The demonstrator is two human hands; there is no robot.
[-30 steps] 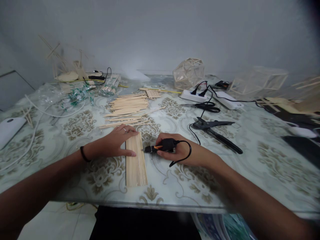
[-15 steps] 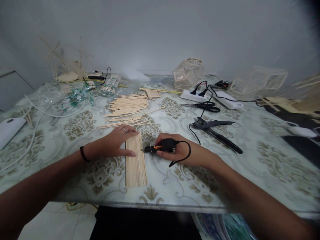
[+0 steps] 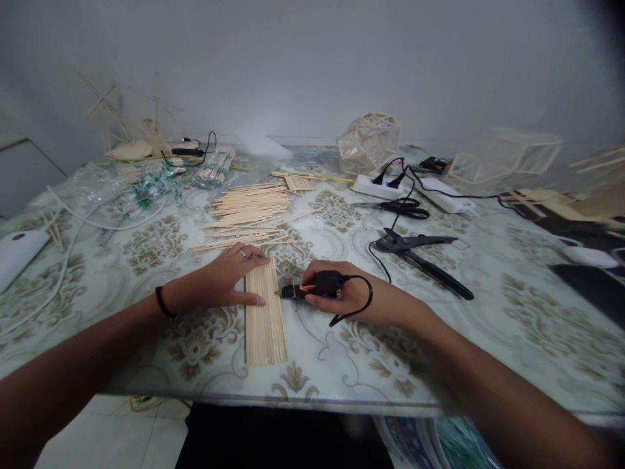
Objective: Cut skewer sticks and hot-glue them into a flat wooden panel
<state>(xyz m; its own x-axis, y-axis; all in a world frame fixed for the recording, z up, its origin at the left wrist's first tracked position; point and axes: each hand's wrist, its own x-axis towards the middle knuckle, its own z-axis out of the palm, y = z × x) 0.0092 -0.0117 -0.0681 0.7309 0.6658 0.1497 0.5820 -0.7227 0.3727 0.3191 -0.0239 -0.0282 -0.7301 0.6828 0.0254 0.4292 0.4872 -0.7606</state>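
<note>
A flat panel of wooden sticks [image 3: 266, 332], laid side by side, lies in front of me on the table. My left hand [image 3: 232, 277] rests on its upper left part, thumb stretched over the sticks and fingers spread towards the far end. My right hand [image 3: 339, 293] is closed around a small black hot glue gun [image 3: 325, 284] with an orange trigger. The gun's nozzle points left and meets the panel's right edge, or comes very close to it. Whether glue is coming out is too small to tell. Just beyond the panel lies a pile of loose wooden sticks [image 3: 251, 205].
Black-handled cutters [image 3: 415, 251] and black scissors [image 3: 400, 207] lie to the right. Behind them sits a white power strip [image 3: 378, 187] with black cords. A stick-frame polyhedron [image 3: 368, 140] stands near the wall. Plastic wrappers [image 3: 146, 185] and a white cable [image 3: 112, 226] are at the left.
</note>
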